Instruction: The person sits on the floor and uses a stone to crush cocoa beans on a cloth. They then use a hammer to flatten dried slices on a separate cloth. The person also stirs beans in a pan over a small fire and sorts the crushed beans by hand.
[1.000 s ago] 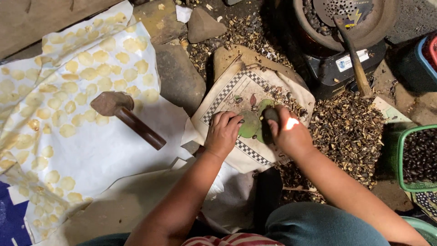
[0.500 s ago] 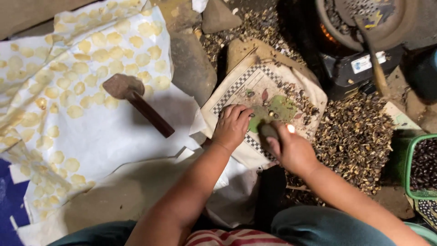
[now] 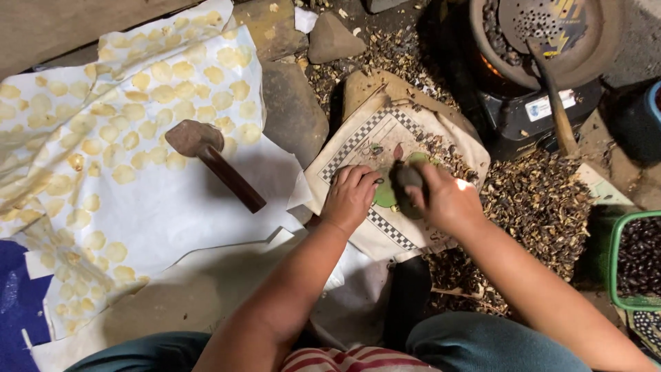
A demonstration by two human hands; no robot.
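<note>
My right hand (image 3: 446, 200) grips a dark oval stone (image 3: 406, 184) and presses it down on a cream cloth with a checkered border (image 3: 358, 148). My left hand (image 3: 350, 196) rests on that cloth just left of the stone, fingertips pinching something small I cannot make out. Broken dark shells (image 3: 537, 207) lie scattered on the cloth's right side and over the ground beyond it.
A flat wooden-handled tool (image 3: 213, 158) lies on a white sheet (image 3: 172, 207) covered with several pale flattened discs (image 3: 138, 96). Rocks (image 3: 292, 110) sit behind. A stove with a dark pan and perforated ladle (image 3: 544, 41) stands at top right. A green basket of dark seeds (image 3: 637, 258) is at right.
Both hands have stayed on the cloth; the right hand with the stone has shifted slightly left toward the left hand's fingertips. The view has tilted a little.
</note>
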